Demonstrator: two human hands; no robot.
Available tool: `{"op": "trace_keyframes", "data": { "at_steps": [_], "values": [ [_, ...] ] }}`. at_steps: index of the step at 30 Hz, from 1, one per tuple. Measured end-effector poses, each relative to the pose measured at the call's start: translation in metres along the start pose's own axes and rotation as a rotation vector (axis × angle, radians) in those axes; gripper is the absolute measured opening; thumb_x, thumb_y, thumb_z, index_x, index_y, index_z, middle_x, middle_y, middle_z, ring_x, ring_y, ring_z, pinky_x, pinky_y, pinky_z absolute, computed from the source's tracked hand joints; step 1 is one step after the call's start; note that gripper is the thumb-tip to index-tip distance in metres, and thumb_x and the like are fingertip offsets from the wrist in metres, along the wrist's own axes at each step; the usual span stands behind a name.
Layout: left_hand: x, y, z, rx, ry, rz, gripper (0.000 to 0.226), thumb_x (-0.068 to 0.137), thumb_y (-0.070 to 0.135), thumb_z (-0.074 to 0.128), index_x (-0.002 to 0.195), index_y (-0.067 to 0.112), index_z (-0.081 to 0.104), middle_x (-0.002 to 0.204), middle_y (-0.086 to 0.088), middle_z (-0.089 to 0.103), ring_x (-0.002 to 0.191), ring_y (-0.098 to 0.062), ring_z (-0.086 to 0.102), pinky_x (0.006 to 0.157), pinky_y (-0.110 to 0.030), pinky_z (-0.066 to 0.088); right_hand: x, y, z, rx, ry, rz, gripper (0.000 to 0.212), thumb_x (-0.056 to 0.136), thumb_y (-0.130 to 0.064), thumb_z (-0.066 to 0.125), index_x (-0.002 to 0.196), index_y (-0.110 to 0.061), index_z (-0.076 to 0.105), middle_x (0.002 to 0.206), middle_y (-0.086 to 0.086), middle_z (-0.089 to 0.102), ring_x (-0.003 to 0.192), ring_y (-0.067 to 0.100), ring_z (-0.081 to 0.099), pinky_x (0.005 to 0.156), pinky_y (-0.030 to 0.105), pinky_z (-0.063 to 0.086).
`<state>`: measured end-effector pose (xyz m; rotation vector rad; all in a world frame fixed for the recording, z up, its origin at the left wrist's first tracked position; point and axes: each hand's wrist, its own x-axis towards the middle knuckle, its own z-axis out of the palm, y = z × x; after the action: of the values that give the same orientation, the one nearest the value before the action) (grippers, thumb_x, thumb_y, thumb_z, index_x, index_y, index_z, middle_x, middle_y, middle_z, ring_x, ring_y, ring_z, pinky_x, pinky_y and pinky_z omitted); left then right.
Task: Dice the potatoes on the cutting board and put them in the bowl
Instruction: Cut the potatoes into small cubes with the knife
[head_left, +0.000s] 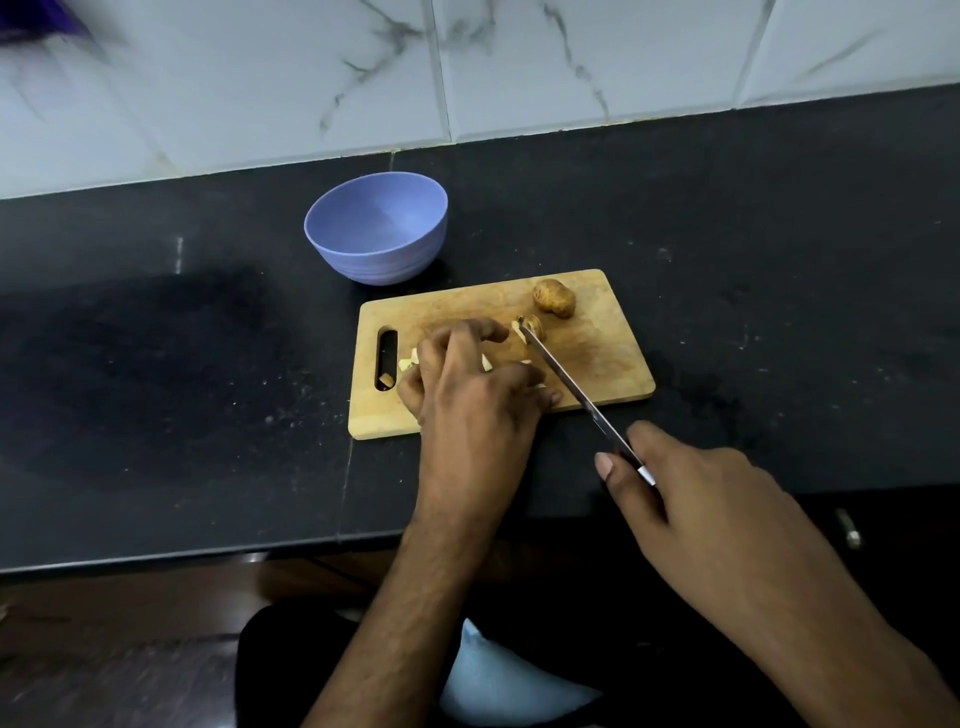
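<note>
Wooden cutting board lay at frame centre on the black counter. Left hand curled over pale potato pieces, apparently gathering them; actual grip could not be told. Right hand gripped the knife, tip by a cut potato piece. One whole potato waited behind. Lavender bowl, upper left of the board, held nothing.

dim, soft light | top-left corner smeared by blur | wide-angle bend — edges curve
</note>
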<state>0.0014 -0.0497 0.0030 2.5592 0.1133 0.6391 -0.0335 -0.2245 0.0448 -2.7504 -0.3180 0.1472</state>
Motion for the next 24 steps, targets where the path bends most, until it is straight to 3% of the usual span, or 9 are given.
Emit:
{"op": "trace_keyframes", "data": {
  "at_steps": [7, 12, 24],
  "values": [
    [-0.007, -0.003, -0.001, 0.006, -0.058, -0.019, 0.015, 0.084, 0.048, 0.075, 0.086, 0.034, 0.079, 0.130, 0.010, 0.051, 0.127, -0.018, 0.034, 0.088, -0.042, 0.029, -0.006, -0.002, 0.003, -0.008, -0.023, 0.017, 0.034, 0.099, -0.061, 0.028, 0.086, -0.031, 0.036, 0.065, -0.006, 0.053, 0.059, 0.007, 0.054, 0.051, 0.025, 0.041],
    [-0.011, -0.007, -0.002, -0.038, -0.062, -0.025, 0.008, 0.085, 0.038, 0.075, 0.092, 0.035, 0.078, 0.130, 0.014, 0.050, 0.127, -0.015, 0.033, 0.091, -0.041, 0.026, -0.010, -0.001, 0.002, -0.023, -0.036, 0.034, 0.034, 0.099, -0.061, 0.027, 0.086, -0.031, 0.033, 0.064, -0.006, 0.052, 0.054, 0.007, 0.048, 0.046, 0.021, 0.031],
    [-0.003, -0.011, -0.002, -0.174, -0.050, -0.203, 0.016, 0.074, 0.044, 0.085, 0.086, 0.039, 0.076, 0.120, 0.017, 0.050, 0.119, -0.005, 0.032, 0.092, -0.036, 0.023, -0.015, -0.008, -0.001, -0.121, -0.084, 0.029, 0.028, 0.101, -0.059, 0.022, 0.090, -0.034, 0.030, 0.066, -0.008, 0.049, 0.051, 0.006, 0.041, 0.044, 0.017, 0.024]
  ]
}}
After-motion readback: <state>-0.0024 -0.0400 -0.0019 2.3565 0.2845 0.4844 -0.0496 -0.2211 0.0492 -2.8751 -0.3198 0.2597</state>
